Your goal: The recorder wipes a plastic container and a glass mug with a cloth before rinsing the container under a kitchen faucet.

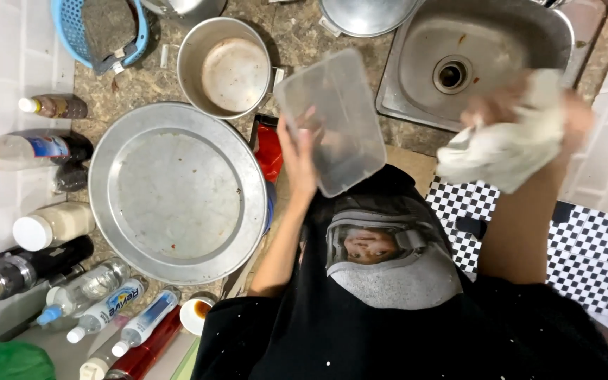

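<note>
Centre of the frame, the left hand holds up a clear plastic container, fingers spread flat against its near wall and base, thumb hidden behind it. One container, rectangular, see-through, and it looks light and thin-walled, the sort that flexes if squeezed. Likely damp and slippery too, so the safest hold is probably across the rim or a corner, where the plastic is stiffest, not the bendy middle of a side.

Over at the right, the right hand is blurred, fingers bunched closed around a pale cloth. One cloth, soft and limp, draping below the fist; it will crumple any way it is gripped. It hangs just in front of the steel sink in the upper right, one basin with one drain.

Counting the left half: one big round metal tray lying flat on the speckled counter, one steel pot above it, one more steel bowl cut off at the top edge, one blue basket in the upper left corner. Down the left edge and lower left, a crowd of bottles, roughly ten, some overlapping, so I cannot give an exact tally. Checkered floor lower right.
</note>
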